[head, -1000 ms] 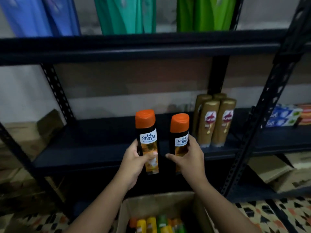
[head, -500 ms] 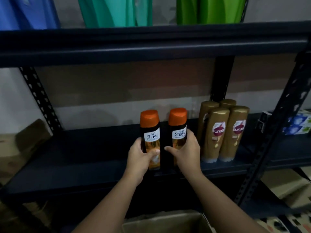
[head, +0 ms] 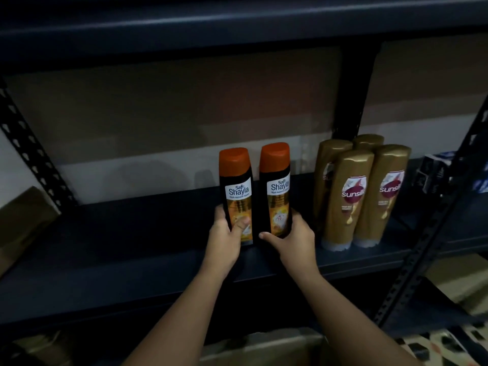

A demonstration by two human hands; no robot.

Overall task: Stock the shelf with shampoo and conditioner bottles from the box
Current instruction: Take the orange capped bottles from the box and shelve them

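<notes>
Both hands are full: left hand [head: 226, 235] grips one orange-capped bottle [head: 235, 192], right hand [head: 291, 237] grips the other [head: 275, 187], upright side by side on the dark shelf [head: 132, 247] mid-frame, gold Sunsilk bottles [head: 361, 196] just right.

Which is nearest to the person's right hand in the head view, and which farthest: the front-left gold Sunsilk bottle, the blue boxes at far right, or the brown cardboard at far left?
From the right hand:
1. Front-left gold Sunsilk bottle, just to its right on the shelf.
2. Blue boxes, far right, behind the upright.
3. Brown cardboard, far left edge.
</notes>
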